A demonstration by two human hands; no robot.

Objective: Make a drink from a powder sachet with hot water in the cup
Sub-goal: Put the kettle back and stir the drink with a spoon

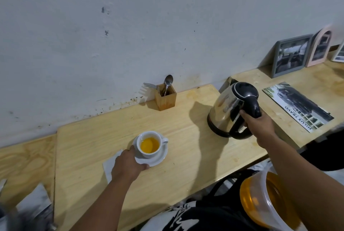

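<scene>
A white cup (147, 153) holding orange liquid stands on a white saucer (160, 158) on the wooden table (186, 156). My left hand (128, 165) grips the saucer's near left rim, thumb underneath the edge. To the right, a steel kettle (226, 109) with a black lid and handle stands upright on the table. My right hand (257, 124) is closed around its black handle. A white paper napkin (109, 167) lies under my left hand. No sachet is visible.
A wooden holder (165, 98) with a spoon (168, 82) and fork stands against the wall. A printed leaflet (297, 106) and picture frames (290, 56) lie at the right. A clear tub with an orange lid (264, 204) sits below the table edge at lower right.
</scene>
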